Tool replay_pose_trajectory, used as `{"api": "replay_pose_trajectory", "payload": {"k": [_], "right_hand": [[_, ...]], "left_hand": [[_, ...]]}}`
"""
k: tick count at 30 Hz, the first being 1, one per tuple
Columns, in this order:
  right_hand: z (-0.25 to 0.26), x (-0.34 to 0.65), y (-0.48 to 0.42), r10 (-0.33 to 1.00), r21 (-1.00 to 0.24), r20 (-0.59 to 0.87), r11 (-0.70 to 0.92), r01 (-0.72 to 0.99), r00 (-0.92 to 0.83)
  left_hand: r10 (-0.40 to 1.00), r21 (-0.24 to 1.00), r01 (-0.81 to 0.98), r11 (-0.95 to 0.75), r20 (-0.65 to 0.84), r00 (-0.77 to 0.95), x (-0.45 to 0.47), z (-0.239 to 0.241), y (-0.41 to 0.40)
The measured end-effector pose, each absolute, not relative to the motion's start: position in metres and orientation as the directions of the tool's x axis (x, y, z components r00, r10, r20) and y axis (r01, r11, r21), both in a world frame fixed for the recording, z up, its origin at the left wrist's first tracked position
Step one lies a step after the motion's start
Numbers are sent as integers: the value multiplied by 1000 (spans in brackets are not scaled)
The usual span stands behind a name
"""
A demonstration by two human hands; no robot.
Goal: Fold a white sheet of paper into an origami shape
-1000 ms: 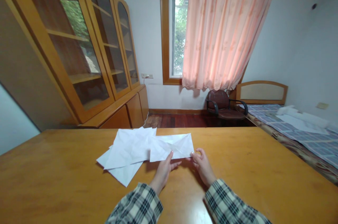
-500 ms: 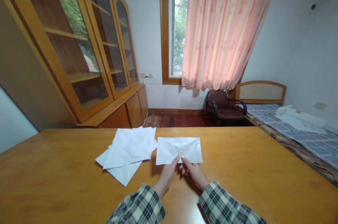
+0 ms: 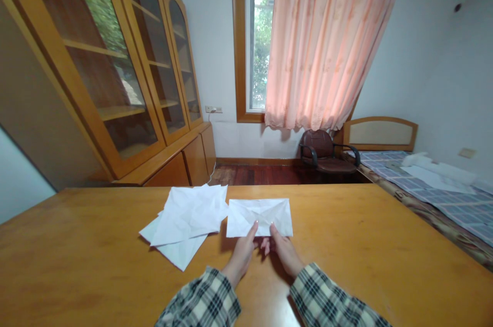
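A creased white paper sheet (image 3: 260, 215) lies on the wooden table (image 3: 365, 245) just ahead of me. My left hand (image 3: 243, 252) and my right hand (image 3: 283, 249) meet at the middle of its near edge. Each hand pinches that edge with thumb and fingertips. A loose pile of crumpled white sheets (image 3: 187, 222) lies to the left, its right edge touching the sheet. Plaid sleeves cover both my forearms.
A tall wooden cabinet with glass doors (image 3: 115, 70) stands at the left. Beyond the table are a dark armchair (image 3: 325, 155), a window with a pink curtain (image 3: 327, 44), and a bed (image 3: 435, 183) at the right.
The sheet slid right, away from the pile, and was squared up. My hands moved from its two near corners to the middle of its near edge.
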State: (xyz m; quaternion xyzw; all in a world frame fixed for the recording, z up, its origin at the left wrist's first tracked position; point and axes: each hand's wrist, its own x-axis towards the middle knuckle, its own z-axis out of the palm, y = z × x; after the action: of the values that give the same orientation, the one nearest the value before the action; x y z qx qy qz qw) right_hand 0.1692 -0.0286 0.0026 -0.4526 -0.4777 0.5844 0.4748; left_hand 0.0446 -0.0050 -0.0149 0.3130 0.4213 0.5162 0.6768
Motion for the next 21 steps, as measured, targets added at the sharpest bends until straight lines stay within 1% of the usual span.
{"api": "replay_pose_trajectory", "payload": {"k": [4, 6, 11, 14, 16, 18, 21], "right_hand": [[-2, 168, -26, 994, -987, -58, -71, -141, -97], [-4, 166, -25, 998, -993, -44, -48, -109, -44], [-15, 164, -21, 999, -1000, 13, 13, -2, 45], [-19, 165, -19, 998, -1000, -1, -2, 13, 61], [-19, 167, -18, 997, -1000, -21, -21, 0, 72], [-17, 170, -17, 996, -999, -39, -36, -30, 84], [-15, 176, -15, 996, -998, -30, -25, -63, 85]], "left_hand": [[965, 820, -515, 248, -255, 58, 47, -18, -5], [962, 828, -509, 235, -274, 0, 48, -18, -5], [956, 923, -330, 198, -257, -144, 43, -23, -2], [951, 957, -230, 175, -225, -214, 39, -26, 2], [954, 969, -205, 135, -183, -236, 39, -26, 4], [951, 963, -239, 122, -182, -248, 39, -23, 5], [941, 913, -369, 175, -265, -210, 40, -16, 4]]}}
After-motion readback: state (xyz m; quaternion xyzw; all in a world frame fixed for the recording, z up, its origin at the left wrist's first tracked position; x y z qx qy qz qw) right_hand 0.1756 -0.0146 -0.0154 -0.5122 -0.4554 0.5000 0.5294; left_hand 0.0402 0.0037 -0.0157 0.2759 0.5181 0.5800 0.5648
